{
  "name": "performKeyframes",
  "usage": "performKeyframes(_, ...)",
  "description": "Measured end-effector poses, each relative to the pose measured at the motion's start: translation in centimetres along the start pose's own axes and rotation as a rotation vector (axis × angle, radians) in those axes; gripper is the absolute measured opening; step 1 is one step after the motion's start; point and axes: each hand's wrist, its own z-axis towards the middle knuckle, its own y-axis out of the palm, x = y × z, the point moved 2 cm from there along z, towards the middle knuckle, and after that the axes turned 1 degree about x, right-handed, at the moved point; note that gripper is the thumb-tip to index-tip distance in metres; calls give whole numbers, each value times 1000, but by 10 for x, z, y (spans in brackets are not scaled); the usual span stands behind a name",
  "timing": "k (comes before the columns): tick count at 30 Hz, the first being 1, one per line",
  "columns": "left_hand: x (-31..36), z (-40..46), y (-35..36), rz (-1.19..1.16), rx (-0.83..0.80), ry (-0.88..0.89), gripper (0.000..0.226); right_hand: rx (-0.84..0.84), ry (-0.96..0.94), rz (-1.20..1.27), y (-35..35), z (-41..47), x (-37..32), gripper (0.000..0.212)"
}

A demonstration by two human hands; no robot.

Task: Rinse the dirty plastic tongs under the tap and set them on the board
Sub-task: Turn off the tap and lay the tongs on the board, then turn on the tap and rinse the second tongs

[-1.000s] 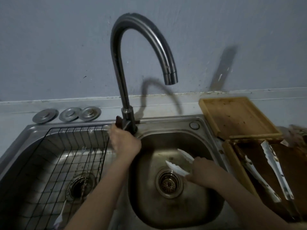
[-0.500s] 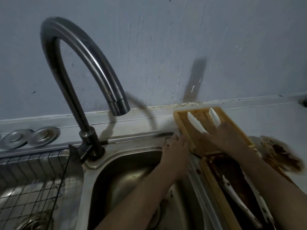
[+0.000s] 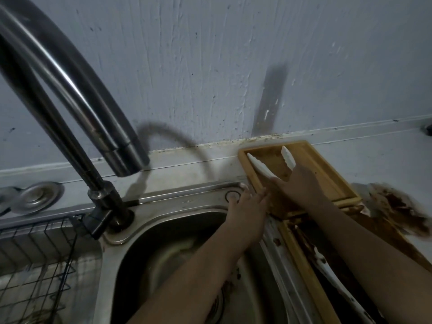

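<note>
White plastic tongs [image 3: 261, 170] lie over the board [image 3: 327, 181], their two scalloped blades splayed apart and pointing toward the wall, with the hinge end hidden inside the right hand [image 3: 301, 185]. That hand is closed round the joined end, palm down; whether the blades already rest on the wood or hang just above it cannot be told from here. The left hand [image 3: 247, 209] lies flat with fingers loosely together, holding nothing, on the sink [image 3: 187, 202] rim where it meets the board's near corner, apparently steadying it. The tongs look thin and light, springy rather than stiff: the arms stand open on their own, so squeezing near the tips would only make them flex and spring back. If freshly wet, the smooth plastic will likely be slick, so a hold at the hinge, where both arms meet and the piece is stiffest, gives the surest control, and that is where the right hand has them. The tap [image 3: 126, 160] shows no water. Being so light, they could skid on release, and the board's raised edge should stop them. A second, dirtier board [image 3: 297, 253] with more soiled tongs [image 3: 332, 272] sits nearer.
</note>
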Motion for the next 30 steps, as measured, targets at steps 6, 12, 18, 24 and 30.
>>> performKeyframes(6,5,-5,-5,67,-25,9,73,19,-17,-66,2,-3,2,64)
performKeyframes(12,21,-37,-24,109,39,128,68,211,-120,44,-62,-45,3,43)
performKeyframes(18,45,-84,0,-24,234,310,58,429,-257,85,-109,-132,25,16)
performKeyframes(24,78,-118,29,3,213,422,57,54,-4,-143,-70,-194,70,38)
performKeyframes(30,81,-127,31,-55,133,372,62,-127,141,-150,-55,-211,80,31)
